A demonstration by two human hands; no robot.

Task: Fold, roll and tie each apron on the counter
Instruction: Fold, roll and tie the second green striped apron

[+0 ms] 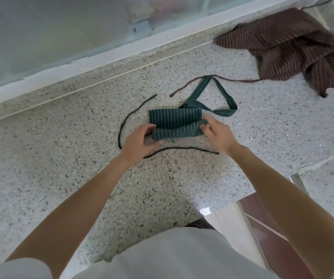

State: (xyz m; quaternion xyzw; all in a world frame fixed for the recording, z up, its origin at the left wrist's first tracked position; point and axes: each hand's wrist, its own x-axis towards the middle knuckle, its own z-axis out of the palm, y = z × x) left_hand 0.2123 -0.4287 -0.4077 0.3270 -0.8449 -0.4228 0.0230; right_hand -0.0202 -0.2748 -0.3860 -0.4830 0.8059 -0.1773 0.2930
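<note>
On the speckled stone desk (pixel 61 188), near its middle, we have the green striped apron (pixel 175 117) folded into a narrow band and partly rolled: the near edge is a roll (pixel 177 132) lying across, and the flat unrolled part lies just beyond it. Our left hand (pixel 140 140) sits at the roll's left end, thumb and fingers curled round it. Our right hand (pixel 219 133) is at the right end, its fingers (pixel 207 127) bent over the roll and pressing into the cloth there, so both hands grip the same roll.

From the far right corner of the folded part, the apron's wide neck strap (pixel 223 96) loops out across the desk toward the back. One thin dark tie cord (pixel 130 115) curves away to the left of the apron, and a second tie cord (pixel 184 149) lies on the near side, running under our left hand and out toward our right wrist.

Well apart, in the far right corner of the desk, a brown striped apron (pixel 294 49) lies in a crumpled heap, its thin brown cord (pixel 190 83) trailing toward the green neck strap and crossing under it. Behind the desk runs a white ledge (pixel 101 57).
</note>
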